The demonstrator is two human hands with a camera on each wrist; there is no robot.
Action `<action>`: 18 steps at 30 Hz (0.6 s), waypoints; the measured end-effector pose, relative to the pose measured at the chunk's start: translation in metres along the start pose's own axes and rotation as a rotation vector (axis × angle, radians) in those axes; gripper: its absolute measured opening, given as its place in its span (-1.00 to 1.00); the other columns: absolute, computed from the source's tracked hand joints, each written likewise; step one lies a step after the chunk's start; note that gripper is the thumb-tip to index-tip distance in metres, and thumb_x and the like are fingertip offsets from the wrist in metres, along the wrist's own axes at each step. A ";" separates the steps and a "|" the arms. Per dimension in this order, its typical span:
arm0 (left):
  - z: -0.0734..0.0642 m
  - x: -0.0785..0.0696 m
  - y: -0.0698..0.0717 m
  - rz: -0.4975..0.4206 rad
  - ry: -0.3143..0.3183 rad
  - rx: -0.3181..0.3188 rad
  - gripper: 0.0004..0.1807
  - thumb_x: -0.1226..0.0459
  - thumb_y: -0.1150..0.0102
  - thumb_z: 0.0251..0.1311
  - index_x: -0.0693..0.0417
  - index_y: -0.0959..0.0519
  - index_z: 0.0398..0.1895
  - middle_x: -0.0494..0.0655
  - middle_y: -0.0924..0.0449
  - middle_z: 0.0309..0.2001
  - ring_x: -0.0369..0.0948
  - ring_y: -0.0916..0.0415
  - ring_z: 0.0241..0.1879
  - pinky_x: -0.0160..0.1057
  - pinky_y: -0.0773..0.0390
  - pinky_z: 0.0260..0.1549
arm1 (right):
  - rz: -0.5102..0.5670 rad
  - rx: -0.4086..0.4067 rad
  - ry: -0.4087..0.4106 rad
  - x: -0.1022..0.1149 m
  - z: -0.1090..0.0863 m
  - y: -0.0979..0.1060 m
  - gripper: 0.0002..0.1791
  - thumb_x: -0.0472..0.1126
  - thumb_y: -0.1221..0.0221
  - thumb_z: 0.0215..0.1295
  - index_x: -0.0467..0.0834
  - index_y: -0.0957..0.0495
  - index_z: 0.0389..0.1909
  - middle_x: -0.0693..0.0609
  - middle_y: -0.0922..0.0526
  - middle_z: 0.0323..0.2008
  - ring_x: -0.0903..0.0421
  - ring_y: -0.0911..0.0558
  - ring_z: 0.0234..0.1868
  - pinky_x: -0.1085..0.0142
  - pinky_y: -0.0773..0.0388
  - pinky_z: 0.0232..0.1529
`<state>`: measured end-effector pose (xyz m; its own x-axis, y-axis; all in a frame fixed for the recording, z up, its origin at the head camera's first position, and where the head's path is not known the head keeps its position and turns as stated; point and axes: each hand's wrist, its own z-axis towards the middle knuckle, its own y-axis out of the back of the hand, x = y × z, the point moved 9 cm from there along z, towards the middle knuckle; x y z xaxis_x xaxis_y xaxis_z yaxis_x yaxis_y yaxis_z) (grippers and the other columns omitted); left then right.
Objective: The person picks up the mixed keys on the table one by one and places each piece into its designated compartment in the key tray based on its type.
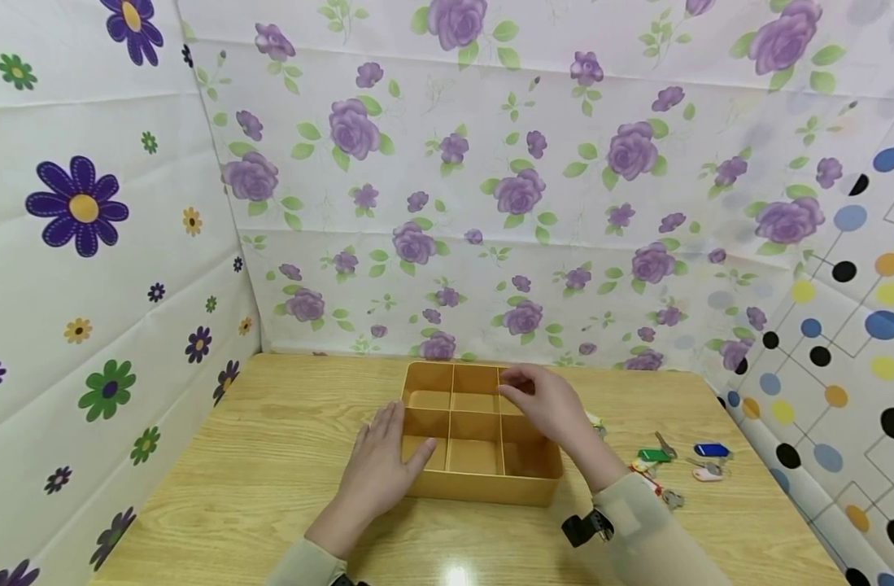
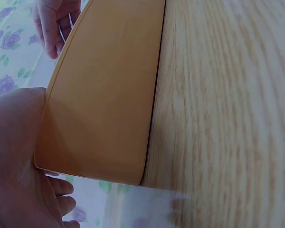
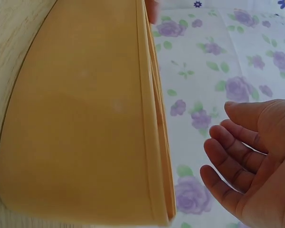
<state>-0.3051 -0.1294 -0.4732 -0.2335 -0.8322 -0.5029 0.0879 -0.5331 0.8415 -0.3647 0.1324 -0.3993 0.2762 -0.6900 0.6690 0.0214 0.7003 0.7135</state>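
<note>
A yellow-brown divided box (image 1: 483, 487) stands on the table, split by thin walls into several compartments in two rows. My left hand (image 1: 379, 464) rests on its left rim, fingers extended along the outside and the thumb reaching over the front left compartment. In the left wrist view that hand (image 2: 16, 142) lies against the box's rim near a corner. Above the back right compartment hovers my right hand (image 1: 552, 403). The right wrist view shows this hand (image 3: 261, 156) with loosely bent fingers and nothing between them, apart from the box wall (image 3: 80, 118).
On the wooden table (image 1: 271, 456), right of the box, lie several keys with coloured tags, among them a green tag (image 1: 653, 456), a blue tag (image 1: 712, 449) and a pale pink tag (image 1: 706, 474). Another tagged key (image 1: 595, 422) is partly hidden behind the right forearm. Patterned cloths (image 1: 447, 203) enclose the table.
</note>
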 end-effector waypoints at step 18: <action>0.002 0.004 -0.005 0.018 -0.001 0.011 0.19 -0.49 0.20 0.55 0.29 0.00 0.79 0.23 0.01 0.76 0.17 0.10 0.75 0.25 0.19 0.69 | -0.017 -0.062 -0.005 -0.031 -0.022 0.034 -0.65 -0.02 -0.33 0.63 -0.08 -0.73 0.27 0.01 -0.80 0.08 -0.08 -0.75 0.12 -0.12 -0.71 0.15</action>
<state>-0.3085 -0.1303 -0.4789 -0.2325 -0.8416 -0.4875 0.0813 -0.5163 0.8525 -0.3509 0.1816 -0.4000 0.2709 -0.7029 0.6577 0.0853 0.6981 0.7109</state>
